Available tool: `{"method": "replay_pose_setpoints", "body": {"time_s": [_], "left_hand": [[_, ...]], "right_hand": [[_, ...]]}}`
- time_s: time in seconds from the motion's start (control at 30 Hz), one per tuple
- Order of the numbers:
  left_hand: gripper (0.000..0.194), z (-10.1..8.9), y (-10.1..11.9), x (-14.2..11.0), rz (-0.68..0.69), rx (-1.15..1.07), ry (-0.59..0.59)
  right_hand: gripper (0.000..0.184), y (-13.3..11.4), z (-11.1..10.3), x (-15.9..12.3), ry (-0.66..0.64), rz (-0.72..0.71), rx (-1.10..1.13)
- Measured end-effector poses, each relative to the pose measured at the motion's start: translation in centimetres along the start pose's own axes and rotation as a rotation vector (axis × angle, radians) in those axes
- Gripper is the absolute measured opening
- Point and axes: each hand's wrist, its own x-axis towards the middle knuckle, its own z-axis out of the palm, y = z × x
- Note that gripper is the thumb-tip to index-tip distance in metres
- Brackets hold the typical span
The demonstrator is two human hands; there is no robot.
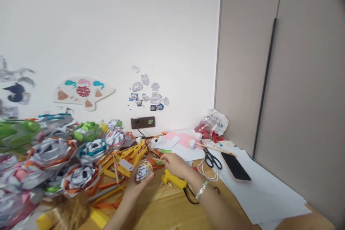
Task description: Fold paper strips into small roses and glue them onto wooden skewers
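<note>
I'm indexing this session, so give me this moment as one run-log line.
left hand: holding white-and-yellow paper flower | right hand: pinching thin stick | nearby on table: yellow glue gun, scissors, phone

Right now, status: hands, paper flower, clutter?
Left hand holding paper flower. Right hand pinching thin stick. Yellow glue gun close by; paper strips cluttering the left side.

- a papercraft corner is seen, apparently set up in a home.
- the wooden table (pixel 151 210) is crowded with paper flowers (pixel 93 150), coloured strips (pixel 132 153), scissors (pixel 208 158) and a yellow glue gun (pixel 175 179).
- the white wall (pixel 121 18) is dotted with small cartoon cutouts (pixel 155 97) and fitted with a dark power socket (pixel 147 122).
- the side is lined by tall beige panels (pixel 304 64), like wardrobe doors.
</note>
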Motion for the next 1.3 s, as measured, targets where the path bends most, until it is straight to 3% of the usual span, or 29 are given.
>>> {"method": "replay_pose_setpoints", "body": {"time_s": [0.2,0.27,0.4,0.57,0.77,0.97,1.17,1.3], "left_hand": [[0.047,-0.2,1.0,-0.9,0.116,0.093,-0.081],[0.048,-0.1,1.1,-1.2,0.148,0.106,-0.092],[0.050,0.2,1.2,-1.7,0.162,0.054,-0.164],[0.052,0.3,1.4,-1.9,0.139,0.055,-0.196],[0.049,0.3,1.5,-2.0,0.129,0.046,-0.206],[0.052,0.4,1.6,-2.6,0.137,0.031,-0.259],[0.051,0.6,1.9,-2.9,0.146,0.033,-0.310],[0.053,0.5,2.2,-2.9,0.156,0.062,-0.313]], "right_hand": [[0.026,0.7,2.4,-2.6,0.354,-0.016,0.204],[0.023,0.6,3.1,-3.2,0.415,-0.045,0.224],[0.020,0.7,3.9,-3.4,0.416,-0.094,0.133],[0.041,1.2,3.4,-3.4,0.405,-0.181,-0.026],[0.016,1.6,2.9,-3.5,0.368,-0.181,-0.174],[0.044,1.5,3.2,-3.5,0.351,-0.293,-0.188],[0.022,0.4,2.4,-4.3,0.422,-0.281,-0.247],[0.025,0.3,2.3,-4.4,0.407,-0.283,-0.372]]}}
